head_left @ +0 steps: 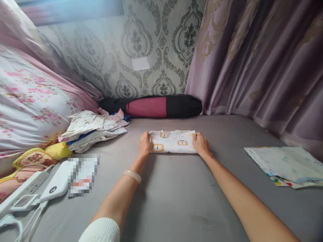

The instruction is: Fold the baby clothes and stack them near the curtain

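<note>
My left hand (146, 143) and right hand (201, 144) pinch opposite ends of a folded white cloth (174, 142) printed with orange animal faces, lying between them on a grey sheet (176, 201). It looks light, soft and floppy, nothing to break, so the side edges, layers caught together, seem the best hold. Beyond my left hand sits a clothes pile (101, 122); well off my right, some folded fabric (285, 163).

A long black and red bag (146, 107) lies along the foot of a patterned wall (161, 21) with a white panel (140, 63). Purple curtains (254, 60) hang at the right. At the left, floral bedding (37, 101) bulges behind a yellow cushion (34, 160), a power strip (26, 190) and a white device (58, 180).
</note>
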The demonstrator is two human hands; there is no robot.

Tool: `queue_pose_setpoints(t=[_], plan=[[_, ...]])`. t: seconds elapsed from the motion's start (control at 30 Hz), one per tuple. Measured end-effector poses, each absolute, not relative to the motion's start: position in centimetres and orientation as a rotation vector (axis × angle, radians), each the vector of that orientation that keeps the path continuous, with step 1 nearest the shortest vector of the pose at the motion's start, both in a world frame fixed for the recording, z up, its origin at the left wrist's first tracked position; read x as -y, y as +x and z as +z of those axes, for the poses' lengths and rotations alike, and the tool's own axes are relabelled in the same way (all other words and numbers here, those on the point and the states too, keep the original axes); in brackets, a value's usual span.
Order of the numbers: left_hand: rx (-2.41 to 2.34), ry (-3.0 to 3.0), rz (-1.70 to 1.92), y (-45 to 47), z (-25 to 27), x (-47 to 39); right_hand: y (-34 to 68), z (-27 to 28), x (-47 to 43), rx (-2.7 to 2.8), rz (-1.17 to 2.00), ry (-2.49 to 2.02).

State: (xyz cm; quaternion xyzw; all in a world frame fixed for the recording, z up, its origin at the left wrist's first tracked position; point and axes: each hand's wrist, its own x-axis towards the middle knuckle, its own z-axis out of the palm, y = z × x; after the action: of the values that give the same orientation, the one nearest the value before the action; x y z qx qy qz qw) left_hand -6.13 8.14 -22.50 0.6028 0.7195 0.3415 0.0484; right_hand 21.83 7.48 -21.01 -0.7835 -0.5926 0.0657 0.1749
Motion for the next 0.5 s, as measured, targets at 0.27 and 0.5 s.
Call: queue_pose_setpoints(t=[0.27,0.5], plan=[[-2.223,1.871,1.005,-5.8,-22.5,-9.4,21.6,-21.1,-8.9,1.726,0.139,-2.262],[-2.261,1.872,0.922,-5.9,-22.8,-10.2,21.6,-21.2,-9.9,1.743,0.122,-2.269]])
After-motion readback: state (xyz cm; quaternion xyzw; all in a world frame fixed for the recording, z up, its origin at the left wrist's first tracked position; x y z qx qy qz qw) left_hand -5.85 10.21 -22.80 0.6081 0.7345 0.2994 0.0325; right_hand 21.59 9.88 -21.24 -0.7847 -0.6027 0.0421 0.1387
